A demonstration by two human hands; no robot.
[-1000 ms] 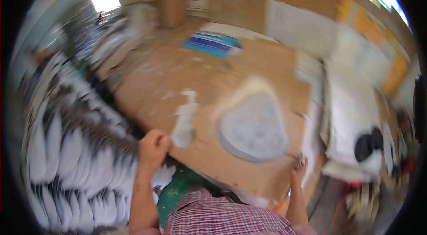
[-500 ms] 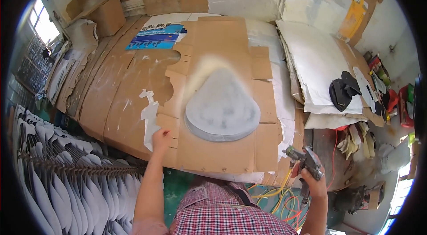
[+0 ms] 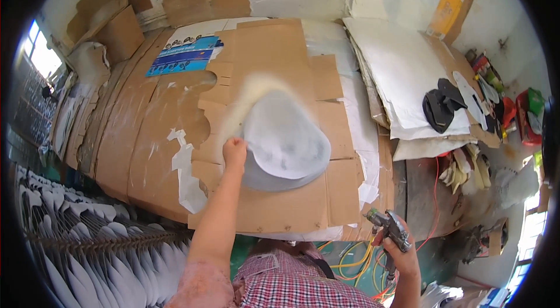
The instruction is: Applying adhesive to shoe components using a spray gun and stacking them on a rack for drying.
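Observation:
On the cardboard-covered table lies a stack of rounded, roughly triangular pale grey sheets. Its top sheet is tilted, with the left edge raised off those below. My left hand is closed at that raised edge, fingers pinched together; the fingertips are partly hidden. Near the table's front right, my right hand is wrapped round a metal spray gun, whose nozzle points to the left, away from the stack.
Pale overspray rings the stack on the cardboard. White sheets and black cut pieces lie to the right. Several pale pieces hang on a rack at lower left. Coloured hoses run below the table edge.
My left hand has moved right and forward from the torn white paper to the stack, and the top sheet's left edge has lifted. My right hand still holds the spray gun. The view has shifted slightly.

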